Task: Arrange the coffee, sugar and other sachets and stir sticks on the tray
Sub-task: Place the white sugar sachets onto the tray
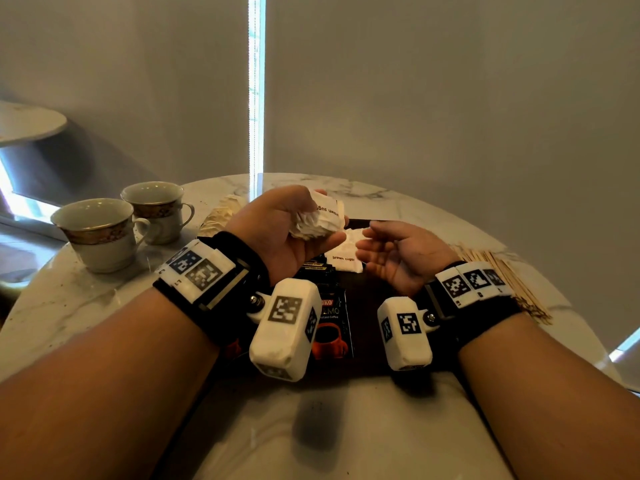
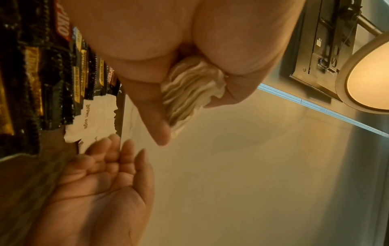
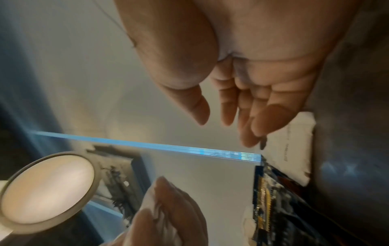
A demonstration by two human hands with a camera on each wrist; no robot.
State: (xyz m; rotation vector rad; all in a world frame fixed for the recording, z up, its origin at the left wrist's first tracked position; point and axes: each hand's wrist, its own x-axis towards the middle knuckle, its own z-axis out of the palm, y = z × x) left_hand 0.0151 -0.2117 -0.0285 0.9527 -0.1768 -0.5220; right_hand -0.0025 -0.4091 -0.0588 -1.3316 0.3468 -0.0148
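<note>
My left hand [image 1: 294,223] is raised palm up above the dark tray [image 1: 367,289] and grips a stack of white brown sugar sachets [image 1: 320,218], whose edges fan out between thumb and fingers [image 2: 189,89]. My right hand [image 1: 391,251] hovers just right of it, palm up, fingers relaxed and holding nothing [image 3: 238,106]. On the tray lie white brown sugar sachets [image 1: 344,259] and a row of black coffee sachets [image 1: 330,320] with an orange cup picture [image 2: 52,79]. Wooden stir sticks [image 1: 502,275] lie in a pile on the table, right of the tray.
Two gold-banded teacups [image 1: 100,233] [image 1: 157,209] stand at the left of the round marble table [image 1: 86,306]. A pile of beige sachets [image 1: 221,213] lies behind my left wrist. Grey curtains hang behind the table.
</note>
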